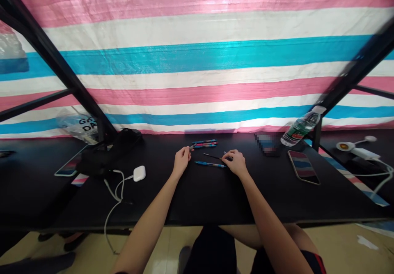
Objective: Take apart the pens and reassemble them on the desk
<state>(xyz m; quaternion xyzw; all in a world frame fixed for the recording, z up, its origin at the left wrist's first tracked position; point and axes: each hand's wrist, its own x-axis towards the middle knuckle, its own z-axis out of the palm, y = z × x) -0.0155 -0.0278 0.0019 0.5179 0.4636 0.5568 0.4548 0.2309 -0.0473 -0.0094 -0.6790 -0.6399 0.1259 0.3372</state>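
Observation:
My left hand (182, 158) is closed in a pinch on a small greyish pen part (192, 147), just left of a group of pens. My right hand (236, 161) is closed, its fingertips pinching the right end of a thin dark pen refill (211, 156) that points left. A small pale bluish piece (225, 153) shows at those fingertips, partly hidden. Below the refill lies a blue pen (209, 164), its right end close to my right hand. Beyond the hands, several blue and red pens (204, 141) lie side by side on the black table (203, 196).
On the right are a phone (303, 167), a tilted water bottle (303, 127) and a blurred dark item (267, 144). At left lie a white earbud case (139, 173), white cables (122, 185), a black bag (95, 159) and another phone (72, 163). Striped sheeting (197, 60) hangs behind.

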